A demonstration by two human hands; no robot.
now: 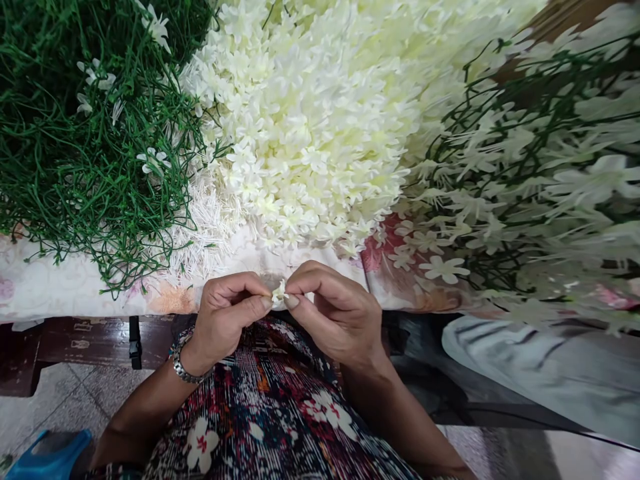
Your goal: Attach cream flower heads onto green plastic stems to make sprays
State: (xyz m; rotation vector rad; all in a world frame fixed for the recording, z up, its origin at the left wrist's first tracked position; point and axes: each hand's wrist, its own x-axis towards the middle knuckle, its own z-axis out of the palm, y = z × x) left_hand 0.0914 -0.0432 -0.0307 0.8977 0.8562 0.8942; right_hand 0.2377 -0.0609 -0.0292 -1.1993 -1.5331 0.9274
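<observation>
Left grip (pixel 225 317) and right grip (pixel 343 313) pinch a small white flower (pixel 279 292).

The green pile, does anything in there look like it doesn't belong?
Yes, a few white flowers are scattered among the green stems. They look odd because almost everything else in that pile is green, while the big heap of white blossoms sits to its right.
</observation>
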